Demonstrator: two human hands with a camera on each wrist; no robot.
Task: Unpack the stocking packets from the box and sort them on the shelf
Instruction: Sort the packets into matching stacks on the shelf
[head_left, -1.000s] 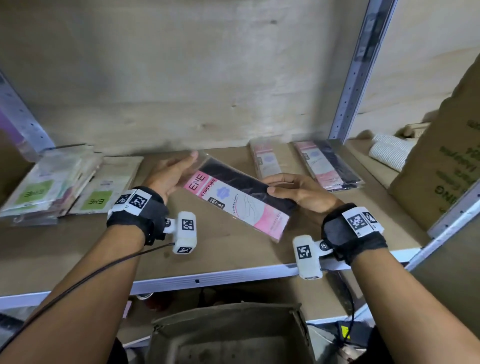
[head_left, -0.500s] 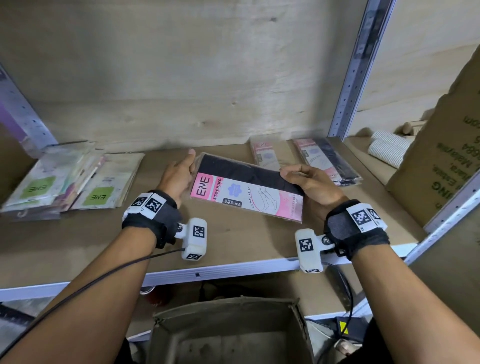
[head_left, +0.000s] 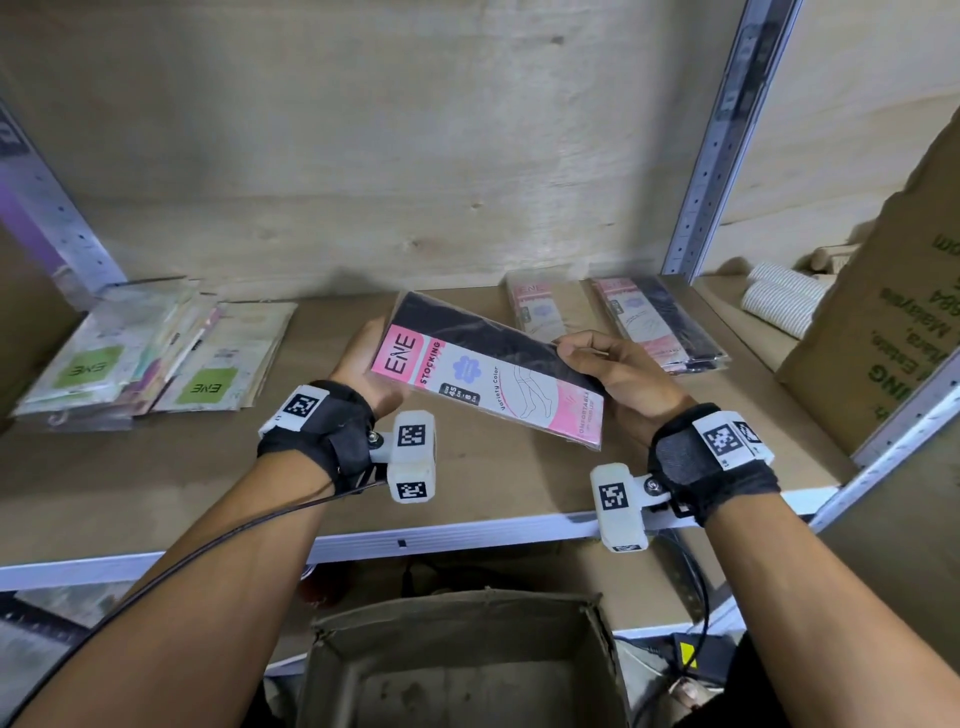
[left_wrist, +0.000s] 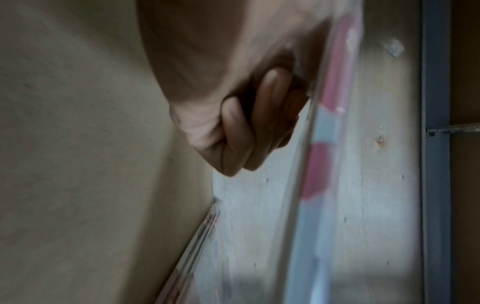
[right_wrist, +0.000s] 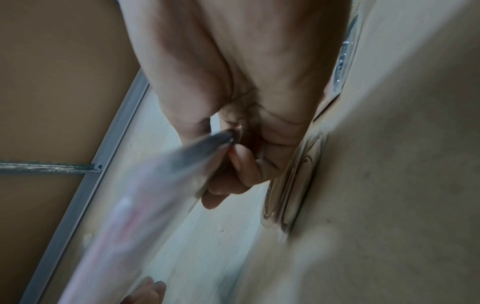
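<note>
A flat stocking packet with a pink ENE label and a black stocking inside is held tilted above the wooden shelf. My left hand holds its left end, fingers curled behind it. My right hand pinches its right end between thumb and fingers. The packet shows edge-on and blurred in both wrist views. The open cardboard box stands below the shelf edge, with nothing visible inside.
Green-label packets lie stacked at the shelf's left. Two pink-label piles lie at the back right. A metal upright bounds the bay, with white rolls and a printed carton beyond it.
Both hands have lifted the packet off the shelf and tipped its face toward me; its left end has risen while the right end dropped lower.
</note>
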